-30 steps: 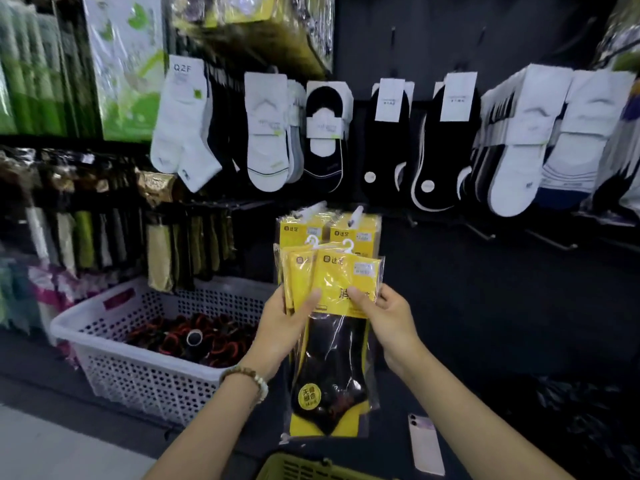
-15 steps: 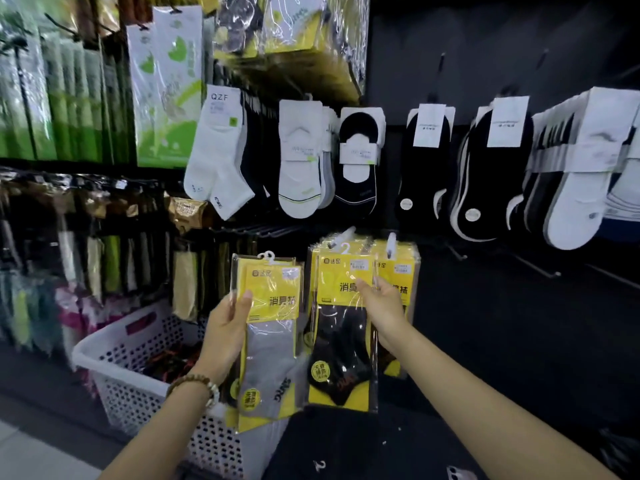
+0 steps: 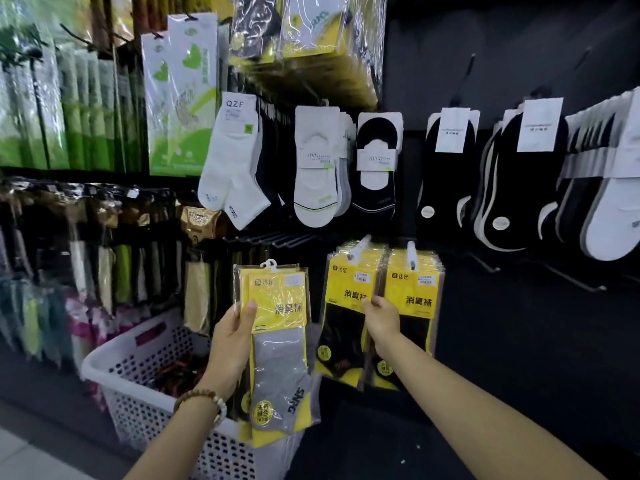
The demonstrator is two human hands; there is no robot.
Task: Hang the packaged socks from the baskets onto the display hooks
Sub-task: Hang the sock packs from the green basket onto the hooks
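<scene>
Head view: left hand (image 3: 230,344) grips a bundle of yellow packs upright, thumb across the front grey-sock pack (image 3: 278,344), above the white perforated basket (image 3: 145,424). Right hand (image 3: 381,323) curls its fingers on the edge of the black-sock pack (image 3: 341,327), which hangs on the display hook (image 3: 360,247), touching a second hung stack (image 3: 415,306).

Grey pack (image 3: 278,344): yellow header card, grey sock, clear sleeve, white hanger loop on top. Upright, off hooks, left edge gripped by left hand (image 3: 230,344); more packs behind it.
Left stack (image 3: 346,299), right stack (image 3: 414,299): yellow headers, black socks, hanging side by side on hooks (image 3: 360,244), at 3 o'clock of grey pack. Right hand (image 3: 381,323) pinches left stack's right edge.
Basket (image 3: 138,403): white, perforated, at 7 o'clock of grey pack; dark contents, blurred.
</scene>
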